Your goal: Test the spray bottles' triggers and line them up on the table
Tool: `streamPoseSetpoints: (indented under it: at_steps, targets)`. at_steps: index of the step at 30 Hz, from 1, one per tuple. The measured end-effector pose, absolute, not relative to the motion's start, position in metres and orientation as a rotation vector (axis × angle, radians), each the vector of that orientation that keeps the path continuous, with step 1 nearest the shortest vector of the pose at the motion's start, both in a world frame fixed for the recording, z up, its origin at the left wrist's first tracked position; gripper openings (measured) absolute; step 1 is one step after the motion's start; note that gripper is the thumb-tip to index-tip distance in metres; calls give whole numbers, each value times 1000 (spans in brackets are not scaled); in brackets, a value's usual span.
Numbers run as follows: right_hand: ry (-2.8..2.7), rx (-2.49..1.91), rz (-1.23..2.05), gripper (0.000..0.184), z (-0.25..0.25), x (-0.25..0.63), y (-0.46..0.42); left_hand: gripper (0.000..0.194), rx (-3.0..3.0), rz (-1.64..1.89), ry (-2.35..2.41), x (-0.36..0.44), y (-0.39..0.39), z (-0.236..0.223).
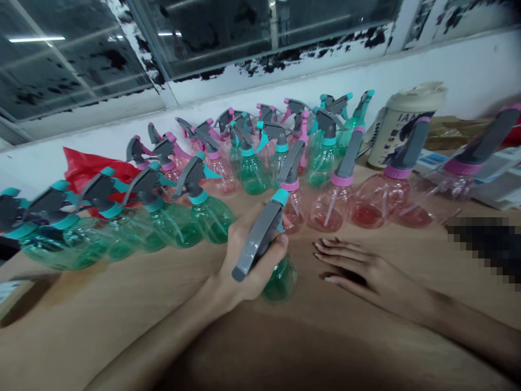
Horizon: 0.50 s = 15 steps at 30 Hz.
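Observation:
My left hand is wrapped round a green spray bottle with a grey trigger head and teal collar, standing on the brown table. My right hand lies flat on the table just right of that bottle, fingers stretched out, holding nothing. Behind the hands stand rows of spray bottles: green ones with teal collars at left, pink ones with pink collars at right.
A red plastic bag lies behind the left-hand bottles. A cream lidded cup stands at the back right, with flat white boxes beside it. A white wall and a window run along the table's far edge.

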State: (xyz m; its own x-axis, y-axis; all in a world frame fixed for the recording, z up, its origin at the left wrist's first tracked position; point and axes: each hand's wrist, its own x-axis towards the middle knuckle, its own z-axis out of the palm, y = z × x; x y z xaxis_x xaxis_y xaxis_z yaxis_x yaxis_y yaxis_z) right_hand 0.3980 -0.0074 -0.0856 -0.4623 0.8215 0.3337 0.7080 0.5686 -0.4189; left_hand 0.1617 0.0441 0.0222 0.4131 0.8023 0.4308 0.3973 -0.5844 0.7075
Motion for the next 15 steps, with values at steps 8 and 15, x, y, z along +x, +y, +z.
streamPoseSetpoints:
  at_steps: [8, 15]
  targets:
    - [-2352, -1244, 296, 38, -84, 398, -7, 6, 2236, 1067, 978, 161, 44, 24]
    - [-2300, -1251, 330, 36, -83, 396, -7, 24, 2242, 1076, 1035, 165, 44, 23]
